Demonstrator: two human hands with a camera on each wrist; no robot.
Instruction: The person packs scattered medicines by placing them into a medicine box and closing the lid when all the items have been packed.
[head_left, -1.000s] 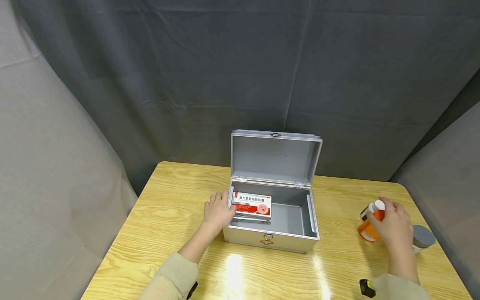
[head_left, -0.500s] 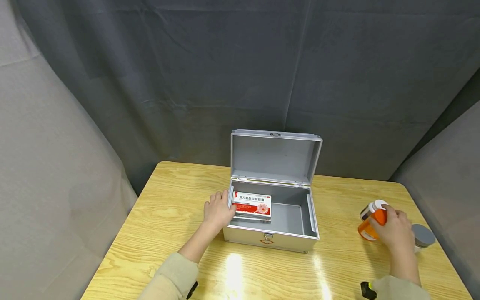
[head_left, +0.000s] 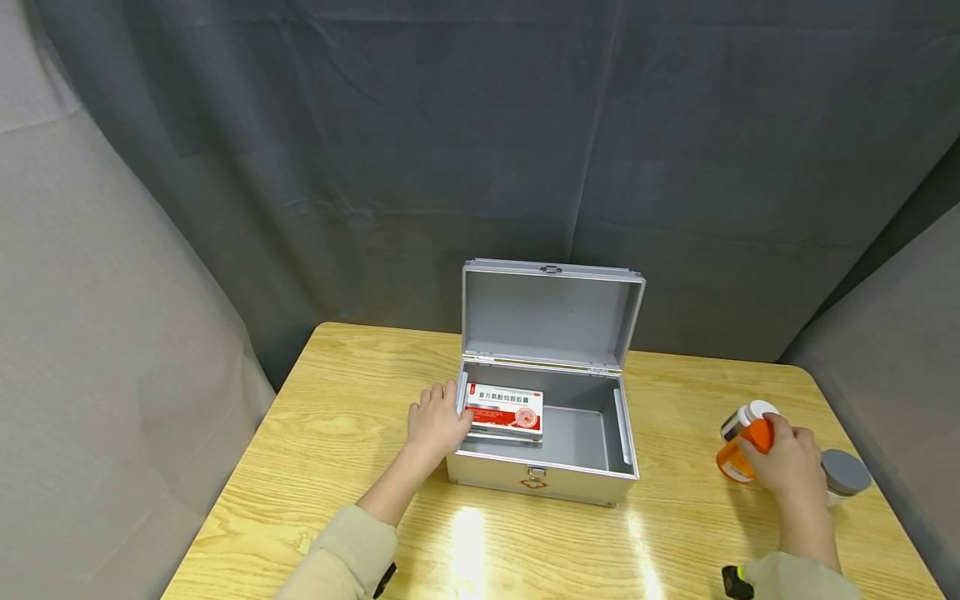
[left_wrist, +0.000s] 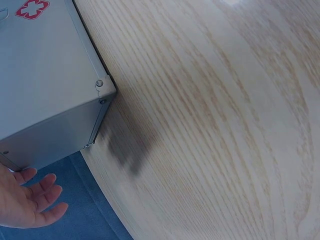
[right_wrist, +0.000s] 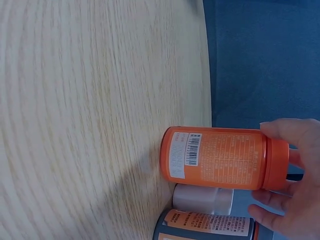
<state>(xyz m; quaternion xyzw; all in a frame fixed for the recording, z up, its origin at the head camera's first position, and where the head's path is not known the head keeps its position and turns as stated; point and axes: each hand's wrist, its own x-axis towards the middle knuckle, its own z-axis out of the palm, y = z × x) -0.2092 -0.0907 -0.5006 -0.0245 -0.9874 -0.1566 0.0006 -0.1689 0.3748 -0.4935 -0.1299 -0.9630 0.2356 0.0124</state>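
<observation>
An aluminium first-aid box (head_left: 529,477) stands with its lid up on the table. My left hand (head_left: 437,422) rests on its left rim, thumb over the edge. In the left wrist view, relaxed fingers (left_wrist: 46,200) extend past the side wall. Inside the box, at left, lies a white-and-red medicine carton (head_left: 504,408), on top of another. My right hand (head_left: 791,467) holds an orange pill bottle (right_wrist: 215,157) by its cap, thumb on one side and fingers on the other. The bottle is upright, its base at the tabletop.
A white-capped bottle (head_left: 753,409) stands just behind the orange one. To the right is a grey-lidded jar (head_left: 846,472), partly hidden by my right hand. The wooden table (head_left: 360,367) has a dark curtain behind it and pale cloth at both sides.
My right hand has shifted slightly down and back, so more of the orange cap and white cap shows. The left hand, box and cartons keep their places.
</observation>
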